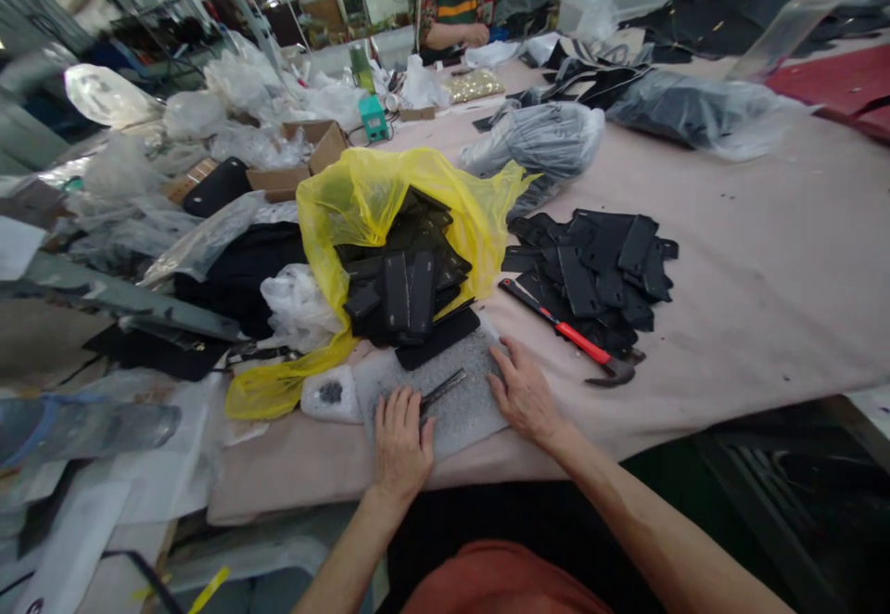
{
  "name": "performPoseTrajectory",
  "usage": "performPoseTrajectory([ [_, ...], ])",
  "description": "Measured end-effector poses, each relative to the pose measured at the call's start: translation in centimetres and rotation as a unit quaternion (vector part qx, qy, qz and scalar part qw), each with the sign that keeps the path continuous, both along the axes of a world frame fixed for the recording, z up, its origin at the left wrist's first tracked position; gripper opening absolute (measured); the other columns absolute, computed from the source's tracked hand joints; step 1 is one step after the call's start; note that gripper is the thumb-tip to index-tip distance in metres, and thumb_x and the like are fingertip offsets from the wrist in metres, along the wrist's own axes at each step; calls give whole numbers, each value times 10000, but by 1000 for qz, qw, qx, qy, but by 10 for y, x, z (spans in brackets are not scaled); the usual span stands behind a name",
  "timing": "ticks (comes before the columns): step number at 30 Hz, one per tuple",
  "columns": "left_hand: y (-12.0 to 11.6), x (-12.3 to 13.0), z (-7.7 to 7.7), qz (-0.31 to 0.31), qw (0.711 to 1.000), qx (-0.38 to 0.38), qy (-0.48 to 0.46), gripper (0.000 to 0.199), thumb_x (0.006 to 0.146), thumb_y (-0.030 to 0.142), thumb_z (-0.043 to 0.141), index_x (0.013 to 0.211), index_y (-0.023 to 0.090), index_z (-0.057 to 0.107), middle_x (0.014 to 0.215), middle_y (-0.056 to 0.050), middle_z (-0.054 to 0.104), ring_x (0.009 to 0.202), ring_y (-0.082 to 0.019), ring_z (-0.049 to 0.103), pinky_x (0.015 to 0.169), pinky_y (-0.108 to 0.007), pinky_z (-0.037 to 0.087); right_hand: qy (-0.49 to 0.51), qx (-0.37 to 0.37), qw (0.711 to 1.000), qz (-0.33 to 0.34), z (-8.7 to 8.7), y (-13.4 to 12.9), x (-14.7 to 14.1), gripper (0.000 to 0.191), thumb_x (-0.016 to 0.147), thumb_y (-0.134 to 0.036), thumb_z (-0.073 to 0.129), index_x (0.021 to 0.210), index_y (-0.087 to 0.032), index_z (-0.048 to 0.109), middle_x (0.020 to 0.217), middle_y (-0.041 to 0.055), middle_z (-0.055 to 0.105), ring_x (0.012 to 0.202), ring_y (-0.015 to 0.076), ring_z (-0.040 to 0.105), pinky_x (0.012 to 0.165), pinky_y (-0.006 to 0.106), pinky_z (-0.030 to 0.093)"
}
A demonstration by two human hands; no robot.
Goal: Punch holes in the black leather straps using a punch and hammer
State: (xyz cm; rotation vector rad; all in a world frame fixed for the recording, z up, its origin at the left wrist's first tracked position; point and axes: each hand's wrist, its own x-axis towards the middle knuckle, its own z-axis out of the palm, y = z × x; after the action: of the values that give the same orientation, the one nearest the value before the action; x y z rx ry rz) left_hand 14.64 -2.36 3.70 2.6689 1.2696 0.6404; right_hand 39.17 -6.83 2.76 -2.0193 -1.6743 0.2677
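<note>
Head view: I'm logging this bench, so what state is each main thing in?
Left hand: palm down, grip unclear
Right hand: open
Slim tool: slanted, at left hand
Yellow plastic bag: open, filled
Claw hammer: lying down, unheld
Black cut pieces: loosely heaped
Small white container: open, dark bits inside
Cardboard box: open

grey-speckled white board [476, 405]; yellow bag [368, 189]; black pieces [576, 282]; red-and-black hammer [582, 339]; teal box [374, 120]

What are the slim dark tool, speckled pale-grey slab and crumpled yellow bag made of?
Slim dark tool by the left hand: probably metal, given the faint shine along it. Speckled pale-grey slab: possibly plastic, though stone isn't ruled out; its surface looks dull and marked. Crumpled yellow bag: thin, slightly glossy plastic film, translucent in places.
</note>
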Motion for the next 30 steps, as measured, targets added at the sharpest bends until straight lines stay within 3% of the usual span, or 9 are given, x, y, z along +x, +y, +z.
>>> performPoseTrajectory([
  [8, -6, -8, 3, -19, 1000, -12, -18, 195, 875, 219, 533, 1049, 166, 603, 1227, -129, 623, 1263, -304, 492, 1074, -568, 366, 0, 27, 999, 35, -9, -32, -4, 443, 945, -261, 394, 1376, -161, 427, 1527, 174, 248, 1333, 326, 371, 1016, 495, 428],
  [15, -9, -6, 4, -20, 1000, -9, -5, 188, 856, 205, 535, 1027, 162, 598, 1244, -135, 606, 1284, -307, 469, 1093, -581, 339, -17, 2, 999, 50, -7, -40, 5, 422, 931, -252, 406, 1334, -147, 475, 1503, 188, 302, 1311, 329, 392, 1008, 488, 418],
  [21, -10, 0, 7, -9, 1000, -5, 1, 192, 832, 204, 552, 1014, 163, 599, 1238, -135, 610, 1274, -307, 481, 1092, -566, 353, -80, -12, 985, 152, 6, -12, 17, 432, 901, -218, 420, 1324, -204, 506, 1455, 113, 427, 1365, 340, 290, 1089, 594, 219],
  [26, -11, 1, 7, -4, 1000, 1, 1, 211, 836, 207, 544, 1037, 163, 588, 1237, -140, 610, 1274, -308, 481, 1085, -573, 359, -117, -10, 956, 270, 16, 34, 25, 469, 879, -160, 415, 1336, -224, 498, 1436, 73, 453, 1336, 319, 315, 1103, 580, 190],
  [30, -11, 1, 7, 0, 1000, -3, 10, 207, 839, 212, 543, 1035, 163, 588, 1237, -136, 610, 1280, -302, 476, 1092, -568, 357, -119, -16, 954, 276, 18, 62, 27, 465, 910, -223, 424, 1373, -237, 473, 1458, 66, 430, 1345, 337, 302, 1093, 580, 210],
])
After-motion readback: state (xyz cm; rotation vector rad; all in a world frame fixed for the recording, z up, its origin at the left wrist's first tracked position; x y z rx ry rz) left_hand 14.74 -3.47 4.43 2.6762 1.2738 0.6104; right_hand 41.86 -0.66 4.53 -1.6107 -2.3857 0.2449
